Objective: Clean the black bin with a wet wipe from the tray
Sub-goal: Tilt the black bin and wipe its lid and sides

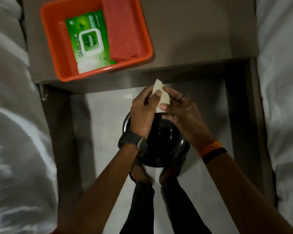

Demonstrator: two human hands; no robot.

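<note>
The wet wipe (161,95) is out of the orange tray (98,71), pinched between both hands (161,108) above the black bin (161,142) on the floor; wiping looks unstarted.

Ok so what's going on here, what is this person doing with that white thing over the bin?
A person holds a white wet wipe between both hands, left hand and right hand, apparently unfolding it above the black bin on the floor. The wipe is not touching the bin. The green wipes pack lies in the orange tray on the table, beside a red cloth.
</note>
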